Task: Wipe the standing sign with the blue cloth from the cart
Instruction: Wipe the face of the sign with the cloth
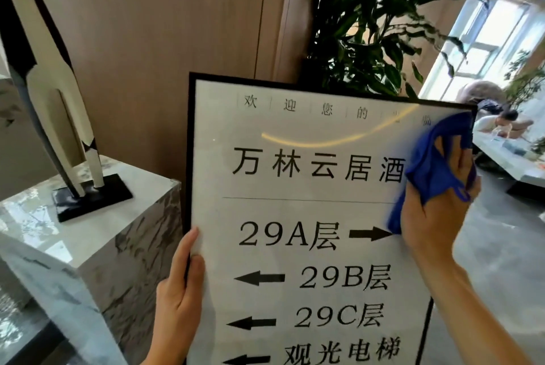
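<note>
Left hand grips sign's left edge; right hand presses cloth near right edge.

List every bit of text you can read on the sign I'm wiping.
All on the standing sign:
"欢 迎 您 的", then two characters too faint to read
"万林云居酒", the rest hidden by the blue cloth in the right hand
"29A层", arrow right
"29B层", arrow left
"29C层", arrow left
"观光电梯", arrow left

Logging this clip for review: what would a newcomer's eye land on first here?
The big black-framed standing sign fills the centre, printed with floor numbers and arrows. At its right edge the right hand presses a bright blue cloth to the face, while the left hand grips the left frame. A tall sculpture stands on a marble plinth at left.
</note>
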Tool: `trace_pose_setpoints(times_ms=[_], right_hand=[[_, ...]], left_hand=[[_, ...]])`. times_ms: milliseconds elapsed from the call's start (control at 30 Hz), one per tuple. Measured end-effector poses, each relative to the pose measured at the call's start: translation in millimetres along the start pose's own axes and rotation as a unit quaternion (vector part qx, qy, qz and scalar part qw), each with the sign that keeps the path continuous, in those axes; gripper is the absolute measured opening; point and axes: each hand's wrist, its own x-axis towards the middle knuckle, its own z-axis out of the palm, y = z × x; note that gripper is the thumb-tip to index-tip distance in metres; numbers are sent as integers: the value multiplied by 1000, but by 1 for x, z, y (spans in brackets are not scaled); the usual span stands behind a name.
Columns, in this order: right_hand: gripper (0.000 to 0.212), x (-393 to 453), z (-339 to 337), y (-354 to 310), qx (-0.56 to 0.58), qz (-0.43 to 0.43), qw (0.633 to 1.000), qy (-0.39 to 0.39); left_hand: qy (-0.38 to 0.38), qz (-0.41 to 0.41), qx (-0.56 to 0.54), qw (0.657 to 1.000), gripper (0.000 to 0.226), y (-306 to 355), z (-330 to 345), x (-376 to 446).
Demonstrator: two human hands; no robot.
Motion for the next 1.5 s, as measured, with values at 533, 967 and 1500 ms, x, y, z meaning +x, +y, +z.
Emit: trace_pose_setpoints(times_ms=[533,967,1500], right_hand=[[75,-162,75,-189,-78,-280,939,-185],[73,-80,1,5,-55,-151,982,-97],[74,-148,42,-63,17,-3,1000,-14]], left_hand=[[-1,-13,-68,998,24,-6,0,-8],[16,41,-68,997,43,-12,4,-10],[0,40,-61,997,41,-17,10,-30]])
